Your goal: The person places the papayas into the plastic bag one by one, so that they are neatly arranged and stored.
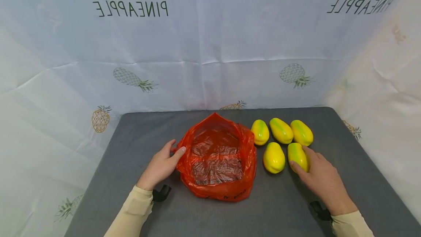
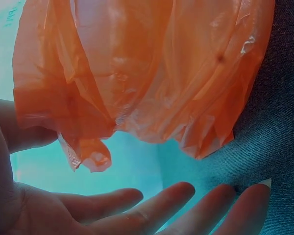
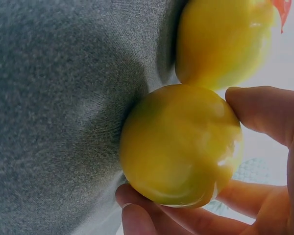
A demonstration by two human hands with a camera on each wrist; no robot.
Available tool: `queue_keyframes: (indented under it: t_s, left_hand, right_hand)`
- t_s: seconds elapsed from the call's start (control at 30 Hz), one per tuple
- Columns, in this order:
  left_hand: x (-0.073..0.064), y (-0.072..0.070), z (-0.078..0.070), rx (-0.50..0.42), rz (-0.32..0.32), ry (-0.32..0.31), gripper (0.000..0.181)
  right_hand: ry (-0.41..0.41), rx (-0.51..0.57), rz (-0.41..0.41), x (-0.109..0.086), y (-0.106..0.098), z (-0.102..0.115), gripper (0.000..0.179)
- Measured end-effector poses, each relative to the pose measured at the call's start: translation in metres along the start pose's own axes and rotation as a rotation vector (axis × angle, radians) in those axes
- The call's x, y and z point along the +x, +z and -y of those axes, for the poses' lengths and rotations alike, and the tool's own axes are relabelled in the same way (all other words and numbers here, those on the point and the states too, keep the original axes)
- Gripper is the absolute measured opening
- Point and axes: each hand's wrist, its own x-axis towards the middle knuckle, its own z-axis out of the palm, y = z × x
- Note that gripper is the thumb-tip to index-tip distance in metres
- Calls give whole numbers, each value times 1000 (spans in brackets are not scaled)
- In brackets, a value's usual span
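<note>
An orange-red plastic bag (image 1: 215, 189) stands with its mouth open on the table. At its left rim is my left hand (image 1: 162, 165), its thumb against the plastic; the left wrist view shows the fingers (image 2: 137, 215) stretched out below the bag's crumpled edge (image 2: 137, 112), not curled round it. To the right of the bag, my right hand (image 1: 323, 178) grips a glossy yellow-green papaya (image 1: 297, 156), thumb on one side and fingers on the other. In the right wrist view this papaya (image 3: 181, 147) rests against the grey cloth, close to another papaya (image 3: 220, 44).
Several more papayas lie near the gripped one: one (image 1: 274, 157) to its left, others (image 1: 281, 131) behind it. The grey table (image 1: 210, 218) ends at a white pineapple-print curtain (image 1: 210, 46) at the back and sides. Black straps (image 1: 161, 193) sit at the wrists.
</note>
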Motion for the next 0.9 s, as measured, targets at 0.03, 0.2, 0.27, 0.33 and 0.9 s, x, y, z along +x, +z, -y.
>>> queue_keyframes:
  t_s: [0.03, 0.2, 0.27, 0.33, 0.9]
  left_hand:
    - [0, 0, 0, 3, -1, -1, 87]
    - [-1, 1, -1, 11, -6, 1, 84]
    - [-1, 1, -1, 11, -6, 1, 84]
    - [-1, 1, -1, 11, -5, 1, 83]
    - [-2, 1, -3, 14, -8, 4, 80]
  right_hand:
    - [1, -2, 1, 0, 0, 0, 90]
    - [12, -14, 16, -2, -4, 2, 91]
    - [11, -15, 21, -3, -6, 3, 92]
    - [5, -17, 18, -5, -9, 5, 93]
    - [-124, -4, -37, 1, -40, 46, 85]
